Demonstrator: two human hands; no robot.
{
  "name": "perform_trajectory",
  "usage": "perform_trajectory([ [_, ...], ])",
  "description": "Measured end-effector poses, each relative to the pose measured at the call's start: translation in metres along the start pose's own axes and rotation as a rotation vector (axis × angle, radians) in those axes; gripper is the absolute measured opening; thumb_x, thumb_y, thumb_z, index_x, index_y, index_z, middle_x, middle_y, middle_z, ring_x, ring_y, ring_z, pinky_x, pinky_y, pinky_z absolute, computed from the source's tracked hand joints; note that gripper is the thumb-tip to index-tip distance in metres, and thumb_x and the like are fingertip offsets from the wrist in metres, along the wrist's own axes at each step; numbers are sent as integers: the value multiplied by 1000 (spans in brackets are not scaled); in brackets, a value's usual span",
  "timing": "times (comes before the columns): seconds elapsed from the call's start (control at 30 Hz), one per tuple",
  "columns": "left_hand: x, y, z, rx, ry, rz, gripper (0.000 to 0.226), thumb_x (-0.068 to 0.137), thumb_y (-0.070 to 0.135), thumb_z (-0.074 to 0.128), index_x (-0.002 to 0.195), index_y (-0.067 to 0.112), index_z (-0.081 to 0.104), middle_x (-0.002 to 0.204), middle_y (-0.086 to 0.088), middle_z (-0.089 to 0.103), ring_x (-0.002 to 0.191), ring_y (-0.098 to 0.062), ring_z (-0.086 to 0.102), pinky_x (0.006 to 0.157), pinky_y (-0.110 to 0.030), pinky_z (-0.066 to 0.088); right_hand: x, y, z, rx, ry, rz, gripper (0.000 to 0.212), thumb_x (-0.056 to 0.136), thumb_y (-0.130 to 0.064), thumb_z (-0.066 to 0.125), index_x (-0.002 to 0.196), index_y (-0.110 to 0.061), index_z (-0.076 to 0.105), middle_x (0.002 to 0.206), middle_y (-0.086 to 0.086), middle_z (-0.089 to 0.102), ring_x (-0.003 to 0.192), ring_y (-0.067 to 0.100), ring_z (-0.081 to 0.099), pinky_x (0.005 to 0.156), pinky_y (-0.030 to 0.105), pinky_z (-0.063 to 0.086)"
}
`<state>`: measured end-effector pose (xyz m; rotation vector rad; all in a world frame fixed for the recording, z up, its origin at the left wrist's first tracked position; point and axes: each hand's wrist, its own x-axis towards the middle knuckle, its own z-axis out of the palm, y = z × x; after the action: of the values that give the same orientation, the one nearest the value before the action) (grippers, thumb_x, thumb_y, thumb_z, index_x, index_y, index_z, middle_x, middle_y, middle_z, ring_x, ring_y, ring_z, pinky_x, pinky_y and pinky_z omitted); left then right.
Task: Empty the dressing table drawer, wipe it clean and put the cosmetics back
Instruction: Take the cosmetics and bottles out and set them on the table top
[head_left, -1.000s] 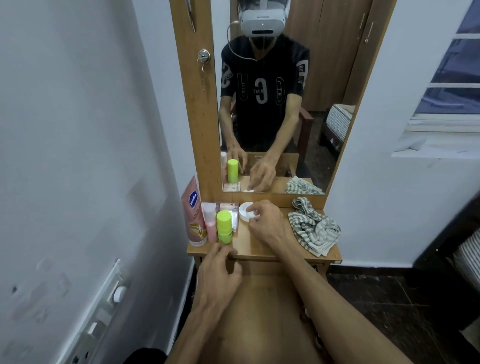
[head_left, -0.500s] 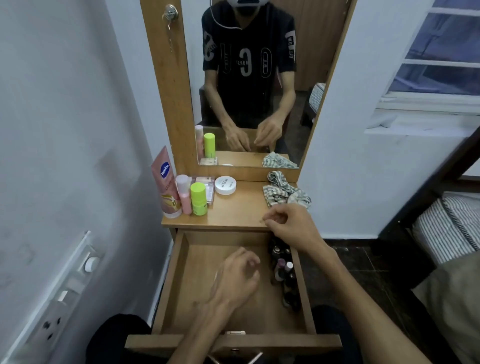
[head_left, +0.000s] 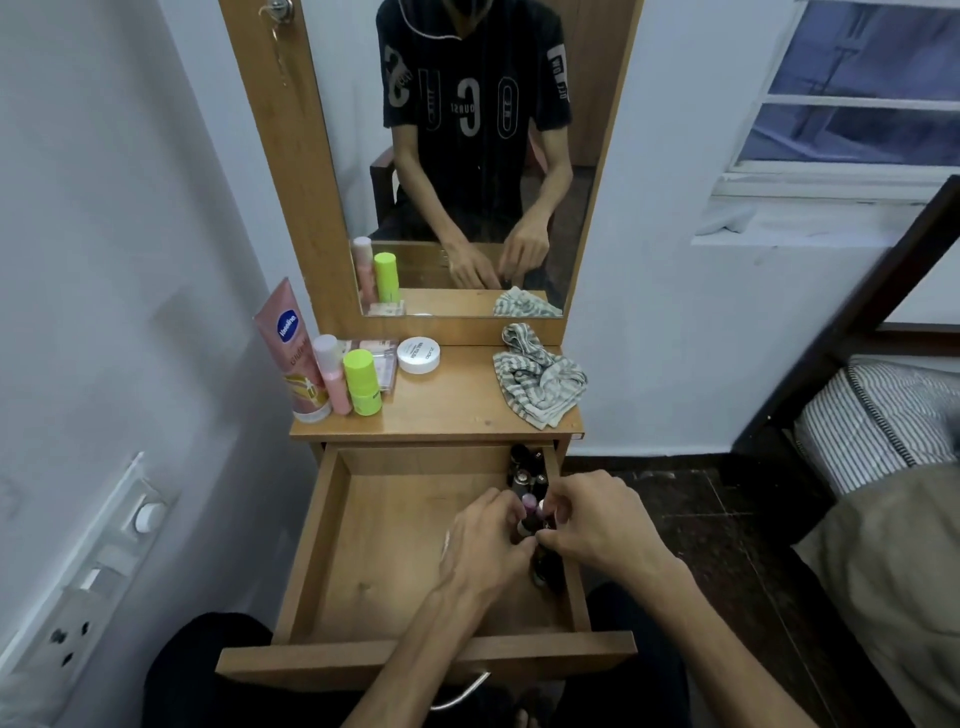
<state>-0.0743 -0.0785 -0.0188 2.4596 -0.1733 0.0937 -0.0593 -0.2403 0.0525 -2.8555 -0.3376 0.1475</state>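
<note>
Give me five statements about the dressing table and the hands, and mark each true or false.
1. The drawer is pulled open. True.
2. The striped cloth lies inside the drawer. False: it lies on the tabletop, at its right.
3. Both hands, left hand and right hand, are at the small bottles along the drawer's right side. True.
4. The white round tin is in the left hand. False: it sits on the tabletop near the mirror.
5. The green-capped bottle lies on its side. False: it stands upright.

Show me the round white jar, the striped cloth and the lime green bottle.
Round white jar (head_left: 418, 355), head view, lid top.
Striped grey-white cloth (head_left: 540, 382), head view, middle folds.
Lime green plastic bottle (head_left: 362, 382), head view, body.
</note>
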Motion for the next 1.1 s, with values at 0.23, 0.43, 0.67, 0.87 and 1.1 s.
perform_trajectory([
  [0.23, 2, 2, 1, -1, 28, -23, 19, 79, 36, 74, 93, 28, 65, 95, 13, 67, 83, -8, 60, 70, -25, 49, -7, 0, 10, -2, 37, 36, 23, 84, -47, 78, 99, -30, 74, 93, -10, 74, 90, 11, 68, 78, 29, 53],
  [0.43, 1, -2, 0, 33, 29, 8, 25, 78, 35, 67, 103, 29, 68, 101, 14, 69, 89, -6, 63, 76, -26, 55, -8, -3, 12, -9, 20, 59, 18, 84, -39, 75, 99, -28, 77, 94, -9, 74, 92, 15, 70, 82, 34, 58],
  [0.67, -6, -10, -17, 111, 38, 23, 20, 74, 43, 59, 85, 29, 69, 85, 14, 62, 77, -5, 59, 68, -27, 53, -2, -11, 7, 75, 30, 58, 18, 79, -45, 72, 86, -29, 78, 74, -15, 70, 77, 7, 66, 75, 34, 59],
  [0.87, -2, -16, -77, 137, 197, 5, 13, 70, 41, 63, 77, 29, 64, 77, 16, 61, 70, -2, 55, 60, -22, 45, 10, -30, -18, 222, -13, 1, 14, 73, -41, 77, 80, -29, 78, 67, -17, 72, 69, -1, 68, 70, 27, 60],
  [1.1, 64, -9, -167, 304, 223, 146, 10, 77, 27, 68, 84, 20, 72, 83, 7, 70, 77, -13, 61, 62, -20, 41, 70, -73, -65, 364, 176, -129, 10, 77, -34, 82, 79, -24, 82, 68, -12, 73, 67, 2, 68, 68, 31, 61],
])
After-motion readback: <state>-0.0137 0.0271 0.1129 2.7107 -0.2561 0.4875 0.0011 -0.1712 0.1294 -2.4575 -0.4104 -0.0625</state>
